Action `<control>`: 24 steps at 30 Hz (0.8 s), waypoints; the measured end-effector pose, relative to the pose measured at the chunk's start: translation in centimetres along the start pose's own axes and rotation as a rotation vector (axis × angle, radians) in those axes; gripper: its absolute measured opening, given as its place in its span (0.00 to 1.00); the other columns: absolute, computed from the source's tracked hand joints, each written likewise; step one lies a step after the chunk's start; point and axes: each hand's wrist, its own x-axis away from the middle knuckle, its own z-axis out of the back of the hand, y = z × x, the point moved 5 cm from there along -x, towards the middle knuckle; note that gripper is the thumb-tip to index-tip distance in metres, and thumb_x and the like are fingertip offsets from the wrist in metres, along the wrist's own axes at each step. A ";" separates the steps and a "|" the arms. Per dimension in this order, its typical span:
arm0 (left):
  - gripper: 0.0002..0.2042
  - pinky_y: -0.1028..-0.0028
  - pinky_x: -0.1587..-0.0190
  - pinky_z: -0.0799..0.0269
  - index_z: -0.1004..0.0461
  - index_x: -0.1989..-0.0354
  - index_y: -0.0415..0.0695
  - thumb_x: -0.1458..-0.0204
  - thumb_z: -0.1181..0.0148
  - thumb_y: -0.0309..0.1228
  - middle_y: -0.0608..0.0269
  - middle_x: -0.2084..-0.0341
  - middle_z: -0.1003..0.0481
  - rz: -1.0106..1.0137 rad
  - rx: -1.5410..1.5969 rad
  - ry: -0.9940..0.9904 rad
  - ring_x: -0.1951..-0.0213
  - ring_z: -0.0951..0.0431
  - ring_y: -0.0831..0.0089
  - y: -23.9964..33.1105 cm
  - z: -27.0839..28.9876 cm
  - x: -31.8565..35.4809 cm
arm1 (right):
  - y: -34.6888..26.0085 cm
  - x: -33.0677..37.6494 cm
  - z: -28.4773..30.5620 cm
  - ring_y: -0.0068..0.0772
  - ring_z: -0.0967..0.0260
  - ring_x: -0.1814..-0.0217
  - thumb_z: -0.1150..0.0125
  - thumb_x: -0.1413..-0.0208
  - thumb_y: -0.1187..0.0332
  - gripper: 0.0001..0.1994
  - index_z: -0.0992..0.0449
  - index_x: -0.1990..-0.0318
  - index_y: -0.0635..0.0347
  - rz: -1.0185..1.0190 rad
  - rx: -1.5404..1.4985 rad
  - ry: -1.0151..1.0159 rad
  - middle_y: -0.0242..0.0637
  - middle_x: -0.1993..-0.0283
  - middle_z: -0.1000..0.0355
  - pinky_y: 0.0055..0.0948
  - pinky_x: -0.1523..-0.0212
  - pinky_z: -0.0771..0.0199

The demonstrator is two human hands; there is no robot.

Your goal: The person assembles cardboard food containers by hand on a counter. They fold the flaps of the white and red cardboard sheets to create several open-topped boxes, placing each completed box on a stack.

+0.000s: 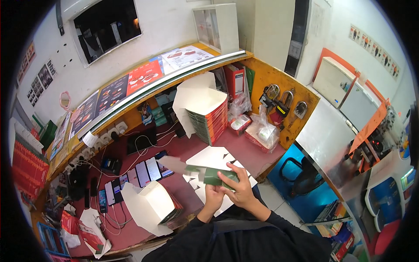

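Observation:
Both of my hands are together over the table's front edge, holding a green-and-white cardboard food box point(211, 175) that is partly folded; its pale left flap is blurred. My left hand point(213, 199) grips it from below, fingers closed. My right hand point(240, 188) closes on its right end, with fingers across the green side. Under it lie flat white box blanks point(209, 156), their cut edges showing. Behind stands a tall stack of nested boxes point(208, 120) with an open white lid. A shorter stack of folded boxes point(155, 204) sits left of my hands.
Several phones point(142, 174) with charging cables lie on the red tabletop point(188, 147) to the left. Bagged packages point(262, 133) stand at the right, under padlocks point(286, 102) on the wooden side panel. A raised counter point(150, 76) borders the back; red boxes point(28, 170) are stacked far left.

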 end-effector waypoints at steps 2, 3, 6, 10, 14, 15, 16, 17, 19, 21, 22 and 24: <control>0.22 0.69 0.46 0.34 0.41 0.45 0.39 0.48 0.44 0.23 0.59 0.51 0.33 0.116 0.185 0.033 0.48 0.31 0.69 1.9 -1.3 0.0 | 0.7 0.7 -0.5 0.49 0.43 0.48 0.41 0.56 0.44 0.37 0.35 0.39 0.53 -0.076 0.079 -0.089 0.54 0.43 0.45 0.41 0.47 0.40; 0.22 0.70 0.46 0.35 0.42 0.44 0.38 0.46 0.45 0.25 0.59 0.50 0.34 0.234 0.370 0.071 0.47 0.32 0.69 1.9 -1.7 0.0 | 0.8 1.1 -0.5 0.49 0.43 0.48 0.41 0.56 0.44 0.37 0.35 0.39 0.53 -0.092 0.074 -0.093 0.54 0.43 0.45 0.41 0.47 0.40; 0.19 0.73 0.48 0.33 0.42 0.44 0.36 0.44 0.49 0.25 0.58 0.51 0.33 0.216 0.130 -0.030 0.51 0.29 0.72 2.3 -2.0 1.5 | -0.6 2.5 -0.7 0.47 0.48 0.46 0.51 0.51 0.37 0.45 0.50 0.33 0.62 -0.046 0.146 -0.194 0.50 0.45 0.49 0.42 0.46 0.43; 0.12 0.77 0.54 0.30 0.34 0.52 0.32 0.41 0.53 0.24 0.60 0.62 0.26 0.401 -0.138 -0.070 0.59 0.26 0.77 2.0 -0.5 2.6 | 2.5 2.9 0.5 0.32 0.43 0.57 0.53 0.45 0.45 0.38 0.51 0.34 0.63 -0.435 -0.506 -0.075 0.44 0.48 0.47 0.29 0.60 0.35; 0.11 0.81 0.69 0.36 0.30 0.61 0.35 0.38 0.56 0.30 0.71 0.74 0.29 0.521 -0.299 -0.162 0.71 0.34 0.87 2.1 -0.5 5.1 | 5.9 2.1 0.4 0.30 0.42 0.61 0.54 0.39 0.63 0.20 0.35 0.41 0.56 -0.471 -0.406 -0.265 0.38 0.62 0.40 0.25 0.55 0.41; 0.11 0.81 0.72 0.38 0.29 0.64 0.35 0.38 0.56 0.30 0.73 0.77 0.31 0.545 -0.394 -0.239 0.73 0.36 0.88 2.5 -0.6 5.3 | 6.6 2.3 0.0 0.30 0.41 0.61 0.53 0.39 0.63 0.19 0.34 0.42 0.56 -0.474 -0.419 -0.333 0.37 0.64 0.39 0.25 0.56 0.40; 0.12 0.81 0.73 0.41 0.29 0.67 0.37 0.38 0.56 0.31 0.75 0.80 0.34 0.551 -0.400 -0.251 0.75 0.39 0.88 1.7 -0.3 6.2 | 6.5 2.7 -0.5 0.30 0.40 0.62 0.52 0.39 0.62 0.18 0.32 0.44 0.57 -0.498 -0.492 -0.416 0.37 0.65 0.39 0.25 0.57 0.40; 0.12 0.81 0.71 0.39 0.29 0.65 0.37 0.38 0.56 0.32 0.74 0.78 0.32 0.535 -0.525 -0.311 0.74 0.37 0.87 2.0 0.1 6.2 | 6.7 2.9 -0.9 0.29 0.39 0.63 0.52 0.39 0.62 0.17 0.30 0.46 0.57 -0.517 -0.563 -0.493 0.36 0.65 0.38 0.25 0.58 0.39; 0.11 0.82 0.69 0.37 0.29 0.63 0.37 0.39 0.55 0.32 0.72 0.75 0.29 0.683 -0.182 -0.155 0.72 0.34 0.87 0.8 0.5 6.6 | 6.8 3.0 -1.0 0.22 0.39 0.64 0.47 0.41 0.62 0.13 0.25 0.57 0.61 -0.612 -0.858 -0.505 0.31 0.68 0.38 0.20 0.61 0.39; 0.12 0.83 0.67 0.36 0.29 0.59 0.35 0.39 0.54 0.32 0.70 0.71 0.27 0.767 -0.081 -0.152 0.70 0.31 0.86 0.2 0.7 6.8 | 6.4 2.4 -0.6 0.19 0.40 0.65 0.42 0.44 0.62 0.11 0.24 0.62 0.60 -0.426 -1.084 -0.486 0.28 0.70 0.39 0.20 0.65 0.40; 0.12 0.84 0.66 0.35 0.29 0.58 0.35 0.39 0.54 0.32 0.69 0.70 0.27 0.799 -0.080 -0.193 0.69 0.31 0.87 0.0 0.6 7.0 | 5.7 2.2 -0.8 0.20 0.39 0.66 0.40 0.46 0.62 0.10 0.23 0.64 0.59 -0.363 -0.932 -0.629 0.28 0.70 0.39 0.20 0.67 0.41; 0.13 0.84 0.62 0.33 0.30 0.55 0.34 0.39 0.53 0.31 0.68 0.66 0.26 0.854 -0.023 -0.230 0.66 0.29 0.87 -0.4 0.6 7.3 | 3.9 1.6 -1.0 0.25 0.38 0.71 0.33 0.54 0.63 0.09 0.22 0.68 0.57 -0.284 -0.611 -0.823 0.31 0.72 0.38 0.25 0.71 0.39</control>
